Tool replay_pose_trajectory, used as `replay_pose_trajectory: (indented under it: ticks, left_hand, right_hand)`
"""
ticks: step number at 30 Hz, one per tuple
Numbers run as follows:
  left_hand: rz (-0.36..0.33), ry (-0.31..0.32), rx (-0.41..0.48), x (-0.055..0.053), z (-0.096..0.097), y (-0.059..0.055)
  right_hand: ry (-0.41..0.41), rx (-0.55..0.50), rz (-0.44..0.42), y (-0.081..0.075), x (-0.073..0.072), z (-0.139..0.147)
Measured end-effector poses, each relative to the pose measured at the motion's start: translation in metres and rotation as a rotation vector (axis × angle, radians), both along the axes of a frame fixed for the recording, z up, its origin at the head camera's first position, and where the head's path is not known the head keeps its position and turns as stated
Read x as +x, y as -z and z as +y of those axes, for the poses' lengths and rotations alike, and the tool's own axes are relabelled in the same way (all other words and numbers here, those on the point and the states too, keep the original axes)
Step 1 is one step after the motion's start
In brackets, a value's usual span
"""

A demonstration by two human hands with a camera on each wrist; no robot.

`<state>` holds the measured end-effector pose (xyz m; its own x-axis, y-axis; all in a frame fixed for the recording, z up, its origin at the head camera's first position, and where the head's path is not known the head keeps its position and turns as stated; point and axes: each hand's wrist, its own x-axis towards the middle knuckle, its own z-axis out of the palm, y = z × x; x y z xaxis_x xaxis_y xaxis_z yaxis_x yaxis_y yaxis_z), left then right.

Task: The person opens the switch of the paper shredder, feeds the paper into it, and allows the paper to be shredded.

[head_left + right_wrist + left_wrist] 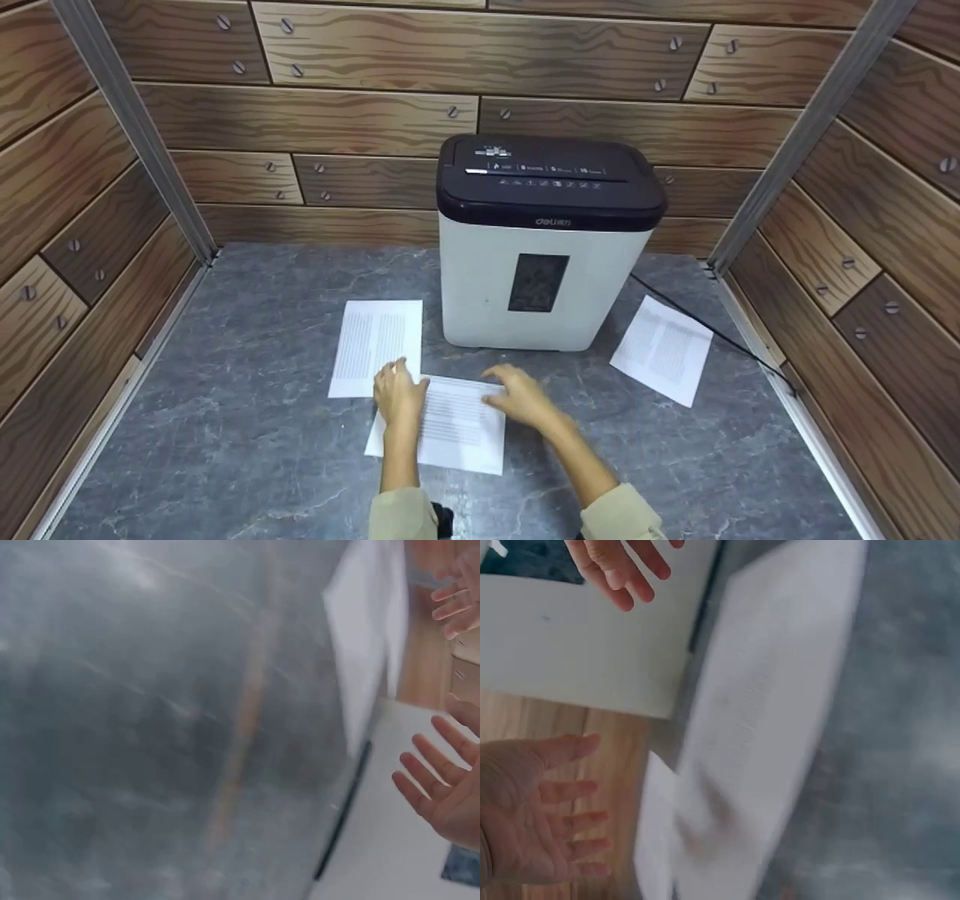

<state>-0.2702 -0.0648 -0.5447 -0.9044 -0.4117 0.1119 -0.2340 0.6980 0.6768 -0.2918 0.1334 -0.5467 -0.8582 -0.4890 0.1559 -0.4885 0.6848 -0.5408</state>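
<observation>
Your left hand (pixel 400 390) lies over the near sheet (pixel 461 427), its fingertips reaching the near corner of the left sheet (pixel 375 337). Your right hand (pixel 519 395) is at the near sheet's right edge, fingers and thumb apart. The hands are apart from each other and neither grips anything; contact with the paper cannot be confirmed. The near sheet lies flat on the floor panel (pixel 255 450), on the near side of the shredder (pixel 480 292).

Risks, in my judgement: your left hand hides where the near and left sheets meet, so you could drag or lift both if they overlap. Thin, flat paper could slide or crease if you catch one edge only. The cord (pixel 686 313) runs along the far edge of the right sheet (pixel 664 352); pulling that sheet carelessly could snag it. Fingers near the slot (pixel 585 178) would be a hazard if the machine is powered, which you cannot verify here.

Markings: the front rim reads "deli" (pixel 553 222), followed by Chinese characters. The lid (pixel 630 161) carries a row of pictograms beneath the slot and captions above it, too small to read reliably. The sheets bear dense printed lines, illegible.
</observation>
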Motion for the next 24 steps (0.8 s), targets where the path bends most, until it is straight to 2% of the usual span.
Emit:
replay_pose_trajectory:
  ticks: [4,7,10,15,24]
  left_hand:
    - [-0.085,-0.076,-0.009,0.004,-0.003,0.015]
    - [-0.140,-0.106,-0.008,0.006,-0.003,0.021]
    - [-0.159,-0.138,0.003,0.008,-0.003,0.025]
    - [-0.172,-0.165,-0.004,0.007,-0.004,0.028]
    - [-0.191,-0.177,-0.007,0.005,-0.003,0.027]
  right_hand:
    - [0.025,0.134,-0.029,0.016,0.006,-0.004]
    - [0.029,0.214,-0.025,0.023,0.009,-0.005]
    - [0.024,0.263,0.010,0.028,0.011,-0.004]
    - [0.035,0.279,0.057,0.030,0.011,-0.001]
    - [0.038,0.294,0.053,0.029,0.011,0.001]
